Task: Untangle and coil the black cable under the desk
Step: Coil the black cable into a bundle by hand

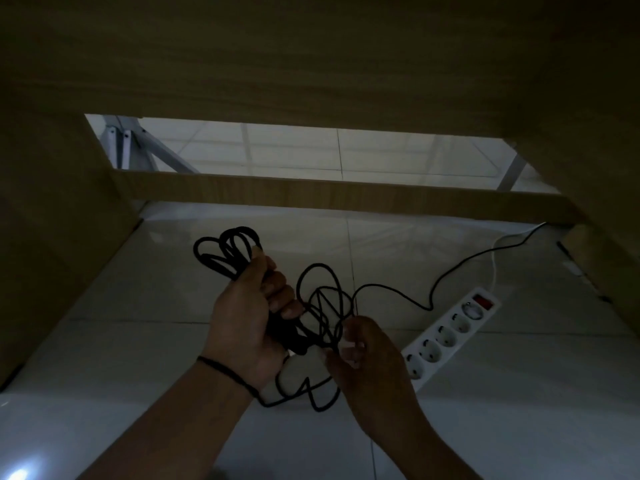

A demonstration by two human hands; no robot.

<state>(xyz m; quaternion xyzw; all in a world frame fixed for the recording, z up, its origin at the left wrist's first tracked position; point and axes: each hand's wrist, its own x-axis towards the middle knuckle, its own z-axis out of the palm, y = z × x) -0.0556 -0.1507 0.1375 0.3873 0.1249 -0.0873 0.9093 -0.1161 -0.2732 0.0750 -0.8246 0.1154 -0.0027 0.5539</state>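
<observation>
The black cable (pixel 221 252) is held above the tiled floor under the desk. My left hand (pixel 247 327) is closed around a bundle of its loops, which stick out above the fist. My right hand (pixel 367 355) pinches a strand in the tangled part between the hands. More loose loops hang below the hands near the floor. One strand of the cable runs off to the right and back toward the desk's rear right corner.
A white power strip (pixel 450 336) with a red switch lies on the floor to the right, its white cord going back. The desk's wooden side panels (pixel 52 271) stand left and right, with a crossbar (pixel 311 195) behind. White metal legs (pixel 124 147) show beyond.
</observation>
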